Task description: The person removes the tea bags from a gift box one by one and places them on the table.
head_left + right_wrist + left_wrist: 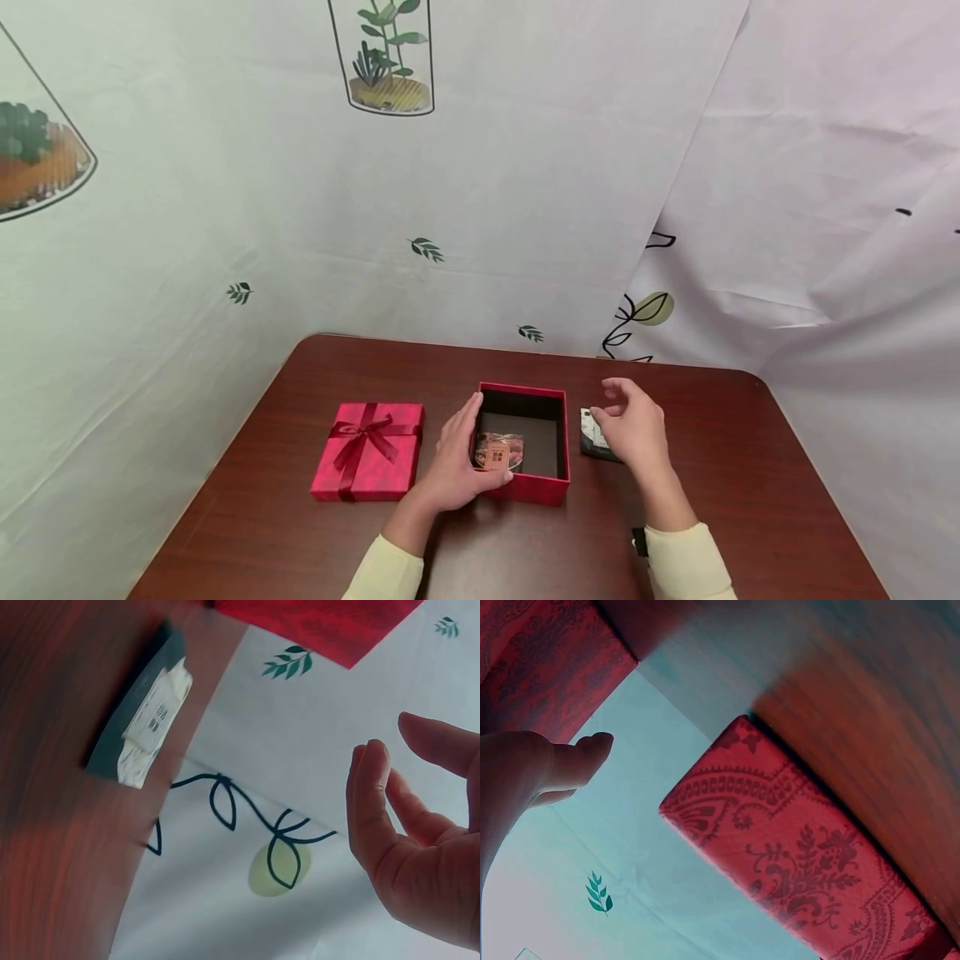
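Observation:
A red patterned gift box (528, 489) with a dark inside stands uncovered on the table. In it, toward the front left, lies a small packet (498, 452) with a colourful print and an orange label. My left hand (453, 467) rests at the box's front left corner, fingers extended along the left wall and thumb along the front rim. My right hand (633, 425) is raised with loosely curved fingers and nothing between them. It overlaps a dark packet with a white label (590, 437) in the head view; in the right wrist view this dark packet (142, 720) lies apart from the fingers.
Left of the box lies its red lid (367, 479) with a dark red ribbon bow (366, 433). The brown table (247, 517) has rounded back corners and meets a white printed cloth (480, 208) behind. A small black object (639, 542) shows beside the right sleeve.

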`<state>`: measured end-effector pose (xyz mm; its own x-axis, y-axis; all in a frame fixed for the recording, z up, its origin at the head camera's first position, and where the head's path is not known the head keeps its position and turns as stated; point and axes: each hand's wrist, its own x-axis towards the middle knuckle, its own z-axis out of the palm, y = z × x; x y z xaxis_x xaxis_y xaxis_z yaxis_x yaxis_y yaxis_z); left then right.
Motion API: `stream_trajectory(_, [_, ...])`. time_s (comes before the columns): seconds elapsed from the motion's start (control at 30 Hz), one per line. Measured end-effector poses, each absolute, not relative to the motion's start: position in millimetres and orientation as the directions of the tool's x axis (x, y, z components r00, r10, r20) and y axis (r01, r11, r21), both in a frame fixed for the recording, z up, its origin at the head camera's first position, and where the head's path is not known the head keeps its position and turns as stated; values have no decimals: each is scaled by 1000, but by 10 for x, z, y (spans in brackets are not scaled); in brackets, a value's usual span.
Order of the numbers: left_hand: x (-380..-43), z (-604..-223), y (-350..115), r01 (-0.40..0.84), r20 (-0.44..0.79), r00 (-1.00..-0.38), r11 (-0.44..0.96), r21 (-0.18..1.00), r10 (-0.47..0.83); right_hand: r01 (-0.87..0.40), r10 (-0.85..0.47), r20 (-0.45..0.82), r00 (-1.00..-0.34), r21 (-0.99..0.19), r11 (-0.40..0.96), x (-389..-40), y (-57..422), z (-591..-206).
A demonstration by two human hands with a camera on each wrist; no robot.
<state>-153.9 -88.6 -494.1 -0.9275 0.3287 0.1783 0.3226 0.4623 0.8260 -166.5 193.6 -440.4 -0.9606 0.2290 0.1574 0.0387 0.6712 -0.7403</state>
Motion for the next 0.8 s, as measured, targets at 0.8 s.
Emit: stream_trajectory(0.8, [-1550, -4956, -884, 329, 193, -928, 456, 827, 320, 4, 183, 132, -974, -802, 597, -1542, 1617, -4340])
